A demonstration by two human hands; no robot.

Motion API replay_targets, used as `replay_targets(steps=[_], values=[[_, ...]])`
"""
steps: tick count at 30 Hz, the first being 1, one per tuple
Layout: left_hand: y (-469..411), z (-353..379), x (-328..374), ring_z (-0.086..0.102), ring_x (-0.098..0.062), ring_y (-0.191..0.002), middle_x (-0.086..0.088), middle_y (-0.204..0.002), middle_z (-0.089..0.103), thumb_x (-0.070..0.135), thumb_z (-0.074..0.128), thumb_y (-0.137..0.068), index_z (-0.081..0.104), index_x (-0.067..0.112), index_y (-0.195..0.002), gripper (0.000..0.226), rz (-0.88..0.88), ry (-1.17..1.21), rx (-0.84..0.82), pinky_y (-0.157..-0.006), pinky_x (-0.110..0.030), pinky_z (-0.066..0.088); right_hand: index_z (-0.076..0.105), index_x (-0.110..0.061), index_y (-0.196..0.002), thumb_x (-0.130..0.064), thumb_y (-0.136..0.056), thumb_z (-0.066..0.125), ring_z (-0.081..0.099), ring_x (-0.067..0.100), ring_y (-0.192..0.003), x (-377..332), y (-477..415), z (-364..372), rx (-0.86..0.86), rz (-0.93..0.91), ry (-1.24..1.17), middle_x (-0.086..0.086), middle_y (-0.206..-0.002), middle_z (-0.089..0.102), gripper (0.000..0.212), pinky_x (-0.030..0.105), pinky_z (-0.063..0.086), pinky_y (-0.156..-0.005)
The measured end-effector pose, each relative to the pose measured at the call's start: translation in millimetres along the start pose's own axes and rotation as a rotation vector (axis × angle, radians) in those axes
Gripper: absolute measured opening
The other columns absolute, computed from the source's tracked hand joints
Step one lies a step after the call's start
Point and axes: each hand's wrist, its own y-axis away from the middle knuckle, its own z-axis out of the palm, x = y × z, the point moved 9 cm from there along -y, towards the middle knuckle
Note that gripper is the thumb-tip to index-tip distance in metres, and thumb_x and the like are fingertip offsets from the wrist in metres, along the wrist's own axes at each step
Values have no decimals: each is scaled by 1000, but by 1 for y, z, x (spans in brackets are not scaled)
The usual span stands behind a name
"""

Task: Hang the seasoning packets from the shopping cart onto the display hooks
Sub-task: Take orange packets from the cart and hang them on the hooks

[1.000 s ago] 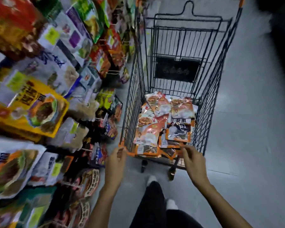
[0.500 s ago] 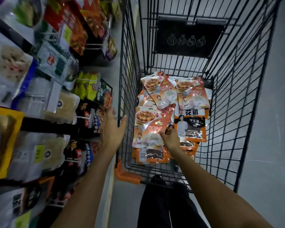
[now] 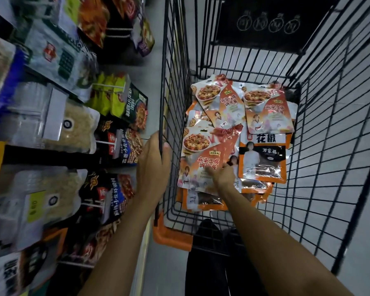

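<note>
A black wire shopping cart (image 3: pixel 329 129) with orange corner bumpers holds a pile of several orange seasoning packets. My left hand (image 3: pixel 153 165) grips the cart's left rim, thumb inside the wire. My right hand (image 3: pixel 221 175) reaches down into the cart and its fingers rest on the nearest orange mapo tofu packet (image 3: pixel 203 154); whether they pinch it cannot be told. To its right lies an orange and black peppercorn packet (image 3: pixel 262 159). Two more tofu packets (image 3: pixel 267 112) lie further back. Display hooks (image 3: pixel 107 143) with hanging packets line the rack on the left.
The rack on the left is crowded with hanging bags of spices and grains (image 3: pixel 73 129). Grey floor (image 3: pixel 367 221) stretches to the right of the cart. My dark trouser legs (image 3: pixel 209 263) stand behind the cart's near edge.
I have leaned closer over the cart. My left hand moved from the air beside the cart onto its left rim. My right hand went from the cart's near edge down onto the packets.
</note>
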Motion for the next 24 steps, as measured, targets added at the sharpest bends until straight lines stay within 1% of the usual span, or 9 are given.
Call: replay_targets(steps=[5, 8, 12, 14, 16, 18, 20, 23, 24], values=[[2, 0, 2, 49, -17, -79, -2, -89, 52, 18, 39, -102, 53, 6, -124, 28, 4, -5, 11, -65, -22, 32, 52, -2, -122, -18, -92, 63, 63, 35, -107, -17, 16, 18, -236, -66, -143, 18, -116, 64, 35, 54, 50, -96], [2, -2, 1, 52, -22, -80, -5, -89, 55, 19, 40, -102, 53, 6, -123, 28, -11, -17, -6, -65, -25, 33, 50, -1, -125, -18, -95, 58, 61, 34, -109, -38, 34, -3, -170, -236, -22, 17, -118, 63, 35, 52, 50, -95], [6, -14, 11, 59, -25, -96, -10, -105, 61, 21, 42, -102, 53, 6, -125, 30, -33, -54, -43, -75, -32, 45, 59, -12, -106, -20, -92, 62, 68, 30, -96, -66, 60, -62, -112, -301, -109, 11, -106, 69, 16, 51, 55, -87], [11, -32, 27, 57, -23, -106, -11, -117, 60, 19, 44, -101, 53, 5, -127, 31, 1, -106, 44, -83, -29, 43, 61, -16, -96, -21, -89, 65, 71, 28, -89, -81, 77, -92, -144, -313, -201, 5, -95, 72, 9, 43, 58, -78], [15, -49, 53, 55, -21, -109, -11, -121, 58, 18, 49, -99, 55, 4, -125, 30, 66, -116, 155, -86, -26, 40, 62, -12, -95, -25, -84, 69, 73, 25, -81, -98, 96, -114, -229, -316, -319, 4, -87, 75, 18, 31, 59, -65], [17, -49, 76, 51, -11, -109, -4, -121, 57, 24, 55, -96, 54, 9, -128, 35, 63, -8, 153, -89, -24, 39, 60, -9, -99, -29, -78, 71, 73, 26, -80, -110, 110, -122, -366, -263, -445, 7, -88, 75, 31, 29, 58, -62], [15, -26, 88, 53, -4, -110, 6, -119, 59, 33, 61, -90, 52, 14, -130, 45, -73, 255, -21, -91, -21, 43, 58, -7, -100, -26, -79, 70, 73, 28, -82, -122, 122, -117, -517, -223, -512, 11, -91, 74, 31, 32, 59, -64], [18, 14, 84, 65, 9, -80, 21, -84, 71, 44, 66, -76, 60, 24, -98, 30, -363, 576, -248, -64, -10, 50, 58, -6, -101, -22, -80, 69, 71, 30, -87, -136, 131, -104, -633, -194, -508, 15, -95, 73, 28, 39, 60, -74], [19, 22, 77, 65, 8, -74, 18, -83, 72, 43, 70, -71, 58, 25, -93, 31, -434, 643, -265, -58, -11, 49, 59, -5, -100, -23, -80, 69, 71, 31, -87, -138, 129, -101, -635, -191, -492, 16, -95, 73, 28, 39, 60, -76]])
